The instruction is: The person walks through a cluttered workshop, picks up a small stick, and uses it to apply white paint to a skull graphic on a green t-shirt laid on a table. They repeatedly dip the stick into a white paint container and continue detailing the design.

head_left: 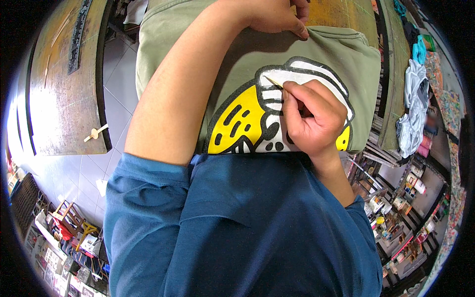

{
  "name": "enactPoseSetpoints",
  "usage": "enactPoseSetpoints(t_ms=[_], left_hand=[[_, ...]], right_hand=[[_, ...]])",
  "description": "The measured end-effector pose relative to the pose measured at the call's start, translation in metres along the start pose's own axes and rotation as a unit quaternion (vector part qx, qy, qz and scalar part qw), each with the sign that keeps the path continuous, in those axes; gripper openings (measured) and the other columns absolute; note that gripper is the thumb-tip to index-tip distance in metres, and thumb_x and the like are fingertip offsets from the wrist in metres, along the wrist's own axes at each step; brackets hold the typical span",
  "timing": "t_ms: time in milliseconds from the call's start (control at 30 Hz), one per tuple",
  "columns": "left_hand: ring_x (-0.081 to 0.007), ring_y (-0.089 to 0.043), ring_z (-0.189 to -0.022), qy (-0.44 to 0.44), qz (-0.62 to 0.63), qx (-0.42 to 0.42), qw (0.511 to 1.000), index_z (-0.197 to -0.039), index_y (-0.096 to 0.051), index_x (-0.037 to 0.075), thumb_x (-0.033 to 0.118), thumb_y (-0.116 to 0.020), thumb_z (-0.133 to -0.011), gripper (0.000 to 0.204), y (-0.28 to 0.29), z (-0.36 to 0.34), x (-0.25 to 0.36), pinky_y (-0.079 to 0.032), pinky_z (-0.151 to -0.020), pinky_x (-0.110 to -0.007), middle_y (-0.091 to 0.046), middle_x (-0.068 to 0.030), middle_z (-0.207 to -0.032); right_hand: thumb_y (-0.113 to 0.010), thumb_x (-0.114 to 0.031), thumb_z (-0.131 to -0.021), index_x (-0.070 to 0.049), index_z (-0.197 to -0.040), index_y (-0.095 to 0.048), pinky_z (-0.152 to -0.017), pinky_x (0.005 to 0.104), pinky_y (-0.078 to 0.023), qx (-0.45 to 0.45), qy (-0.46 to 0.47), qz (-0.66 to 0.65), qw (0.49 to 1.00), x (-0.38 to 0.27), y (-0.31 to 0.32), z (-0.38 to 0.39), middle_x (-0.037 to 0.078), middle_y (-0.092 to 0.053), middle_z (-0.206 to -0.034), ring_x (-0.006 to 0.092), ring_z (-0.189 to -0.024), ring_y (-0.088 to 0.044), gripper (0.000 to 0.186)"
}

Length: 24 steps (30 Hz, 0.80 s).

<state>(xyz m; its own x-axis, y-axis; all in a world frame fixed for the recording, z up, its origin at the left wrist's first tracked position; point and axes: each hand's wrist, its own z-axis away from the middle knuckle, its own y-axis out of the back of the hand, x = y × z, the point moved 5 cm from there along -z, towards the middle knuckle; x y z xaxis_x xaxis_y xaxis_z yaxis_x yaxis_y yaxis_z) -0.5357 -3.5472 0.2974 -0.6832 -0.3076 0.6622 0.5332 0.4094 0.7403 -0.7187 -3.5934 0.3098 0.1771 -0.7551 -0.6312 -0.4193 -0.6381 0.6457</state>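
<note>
An olive-green garment [363,84] is spread in front of me on a worn board. It carries a cartoon print [247,121] in white, yellow and black. Between the thumb and fingers of my right hand [316,116] is a thin pale pointed stick [275,82]. Its tip touches, or is very near, the white area at the top of the print. My left hand [277,17] reaches across the far side, closed at the garment's upper edge. The frame's top cuts off part of that hand, and my left forearm covers some of the cloth.
A long work table [69,111] stands to the left, bearing a dark ruler-like strip [80,37] and a small crossed stick piece [95,132]. Crumpled grey cloth [414,94] hangs or lies to the right. Shelving with several bottles [416,184] is at the lower right. Stools [69,218] stand lower left.
</note>
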Motion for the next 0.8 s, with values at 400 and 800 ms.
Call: enactPoseSetpoints(t_ms=[400, 800], left_hand=[[-0.0278, -0.046, -0.133, 0.004, 0.003, -0.004, 1.000, -0.078, -0.073, 0.013, 0.030, -0.084, -0.072, 0.022, 0.0005, -0.0002, 0.0010, -0.029, -0.112, -0.046, -0.061, -0.0067, -0.134], [-0.0281, -0.046, -0.132, 0.003, 0.009, 0.001, 1.000, -0.079, -0.073, 0.012, 0.030, -0.085, -0.071, 0.023, 0.0007, 0.0000, -0.0002, -0.029, -0.112, -0.046, -0.061, -0.0071, -0.134]], right_hand=[[-0.074, 0.004, -0.068, -0.004, -0.085, -0.072, -0.051, 0.0307, -0.047, 0.030, 0.013, 0.020, 0.999, 0.0018, 0.0021, 0.0042, 0.008, -0.062, -0.069, 0.0238, -0.056, -0.060, 0.019], [-0.075, 0.004, -0.068, -0.004, -0.086, -0.074, -0.052, 0.0300, -0.046, 0.051, 0.017, 0.022, 0.998, 0.0000, 0.0045, 0.0044, 0.008, -0.061, -0.071, 0.0222, -0.058, -0.059, 0.020]])
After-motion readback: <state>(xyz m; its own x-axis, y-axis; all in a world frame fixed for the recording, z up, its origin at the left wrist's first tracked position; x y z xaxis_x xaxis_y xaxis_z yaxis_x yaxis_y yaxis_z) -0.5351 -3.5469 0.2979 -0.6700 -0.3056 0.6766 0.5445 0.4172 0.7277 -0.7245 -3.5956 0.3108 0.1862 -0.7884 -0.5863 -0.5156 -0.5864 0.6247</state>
